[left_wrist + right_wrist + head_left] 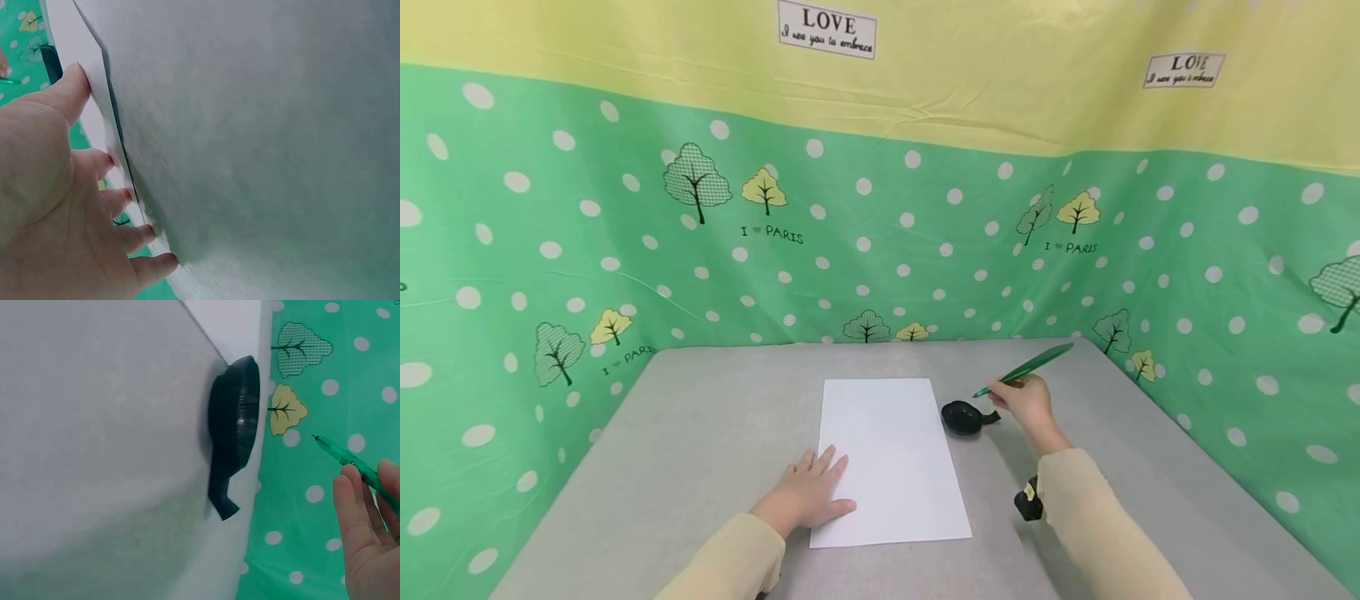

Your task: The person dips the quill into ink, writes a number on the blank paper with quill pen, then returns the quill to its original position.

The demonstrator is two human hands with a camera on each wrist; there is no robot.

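Left hand rests spread-fingered on blank paper's left edge; right hand pinches green pen, tip not yet touching down.

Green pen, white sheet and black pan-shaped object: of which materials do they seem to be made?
Green pen: probably plastic, glossy: glints show on its barrel. White sheet: likely paper, matte, thin-edged and evenly white. Black pan-shaped object: plastic or coated metal, unclear which; faint highlights suggest satin finish.
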